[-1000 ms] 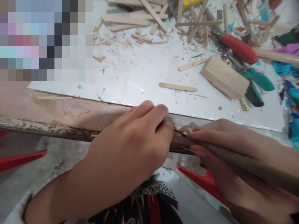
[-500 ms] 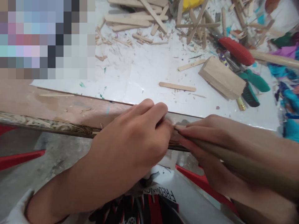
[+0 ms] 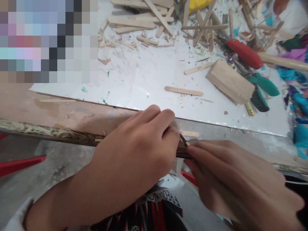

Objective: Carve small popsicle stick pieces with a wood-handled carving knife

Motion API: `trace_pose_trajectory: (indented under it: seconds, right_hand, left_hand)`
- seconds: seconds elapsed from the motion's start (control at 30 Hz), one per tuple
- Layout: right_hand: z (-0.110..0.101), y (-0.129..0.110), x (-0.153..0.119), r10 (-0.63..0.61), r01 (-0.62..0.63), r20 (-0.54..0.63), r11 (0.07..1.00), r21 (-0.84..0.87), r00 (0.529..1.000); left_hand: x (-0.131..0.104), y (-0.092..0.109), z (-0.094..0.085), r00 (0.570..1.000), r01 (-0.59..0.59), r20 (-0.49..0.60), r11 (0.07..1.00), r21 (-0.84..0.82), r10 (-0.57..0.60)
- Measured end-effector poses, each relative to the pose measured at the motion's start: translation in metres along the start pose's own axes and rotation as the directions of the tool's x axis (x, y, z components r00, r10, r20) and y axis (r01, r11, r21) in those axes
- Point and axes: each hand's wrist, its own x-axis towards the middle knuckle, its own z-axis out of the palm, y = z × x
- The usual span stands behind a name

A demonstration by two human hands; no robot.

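Observation:
My left hand (image 3: 137, 150) is closed at the table's front edge, its fingers pressed together around a wooden craft stick. Only the stick's right end (image 3: 190, 133) shows past the thumb; the rest is hidden under the hand. Beside it, my right hand (image 3: 231, 173) grips a slim long-handled tool (image 3: 184, 140) with a thin dark tip. That tip reaches close to the left thumb and the stick; whether it touches the wood I cannot tell. Most of the handle lies hidden or blurred under the right hand.
A white board (image 3: 139, 73) covers the table, with a loose craft stick (image 3: 184, 91) and a wooden block (image 3: 231, 81) on it. Red-handled (image 3: 244, 53) and green-handled (image 3: 266, 84) tools lie at right. Piled sticks (image 3: 144, 21) and shavings lie behind. Red chair parts (image 3: 22, 165) show below.
My right hand has moved down and back toward me with the tool, uncovering the end of the craft stick. The left hand stays nearly in place.

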Motion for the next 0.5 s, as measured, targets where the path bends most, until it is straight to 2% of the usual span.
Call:
trace_pose_trajectory:
  seconds: [0.03,0.07,0.13,0.2,0.33,0.37,0.5]
  right_hand:
    - [-0.001,0.001,0.001,0.026,-0.025,0.085,1.000,-0.003,0.996]
    - [-0.003,0.002,0.004,0.037,-0.037,0.075,0.999,-0.003,0.997]
    - [-0.007,0.005,0.010,0.174,-0.174,0.010,0.984,0.028,0.985]
    - [-0.010,0.009,0.019,0.235,-0.232,-0.034,0.970,0.075,0.971]
    - [-0.016,0.020,0.042,0.063,-0.077,0.097,0.985,0.155,0.993]
    - [-0.017,0.022,0.047,0.062,-0.079,0.115,0.986,0.149,0.991]
    - [-0.013,0.019,0.048,0.011,-0.009,0.159,1.000,-0.011,0.987]
  left_hand:
    - [0.000,0.000,-0.001,1.000,0.002,-0.005,1.000,0.004,-0.002]
    - [0.000,0.000,-0.002,1.000,0.000,-0.010,1.000,0.006,0.000]
    - [0.000,0.000,-0.004,1.000,-0.002,0.001,1.000,0.004,0.002]
    - [0.001,0.000,-0.006,1.000,-0.005,0.027,1.000,-0.009,0.005]
    - [0.002,0.001,-0.006,1.000,-0.004,0.025,1.000,-0.026,0.005]
    - [0.002,0.001,-0.006,1.000,-0.002,0.025,1.000,-0.027,0.002]
    - [0.002,0.002,-0.007,1.000,0.004,0.015,0.999,-0.044,-0.003]
